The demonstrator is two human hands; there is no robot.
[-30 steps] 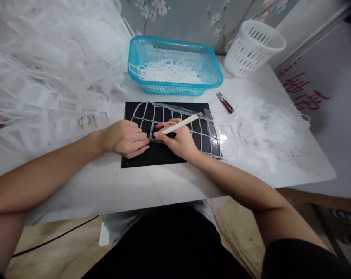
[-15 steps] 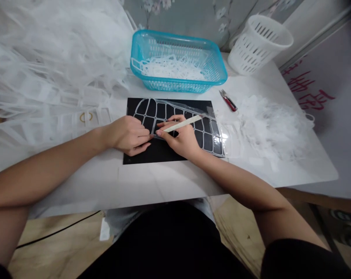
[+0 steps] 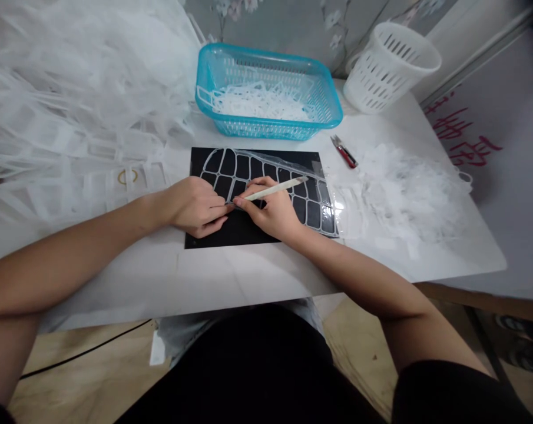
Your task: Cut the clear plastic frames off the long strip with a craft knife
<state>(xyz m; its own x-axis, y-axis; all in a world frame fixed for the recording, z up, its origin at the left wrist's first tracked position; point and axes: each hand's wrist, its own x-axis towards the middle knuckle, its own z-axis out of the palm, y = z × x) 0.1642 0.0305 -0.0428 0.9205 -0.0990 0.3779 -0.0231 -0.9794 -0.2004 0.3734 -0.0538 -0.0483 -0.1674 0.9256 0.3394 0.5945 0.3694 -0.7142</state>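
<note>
A white, grid-patterned sheet with a clear film edge [image 3: 313, 214] lies across a black mat [image 3: 248, 233]. My right hand [image 3: 275, 207] rests over its middle, gripping a slim, flat, pale stick-like tool [image 3: 284, 185]. The lower end of the tool is at my thumb and fingertips, close to the sheet's near edge. My left hand [image 3: 199, 207] is curled on the mat's left part, its fingertips meeting the same edge beside the right hand's. What the left fingertips pinch there is hidden.
A blue basket [image 3: 275, 125] of white strips stands behind the mat, with a white slotted bin [image 3: 387, 70] to its right. Red-handled snips [image 3: 344, 153] lie nearby. White pieces are heaped at right [image 3: 419, 194] and left [image 3: 85, 76].
The right fingertips and the tool's lower end have shifted slightly left toward the left hand. The left hand stays at the same place on the sheet's edge. The whole view has drifted a little.
</note>
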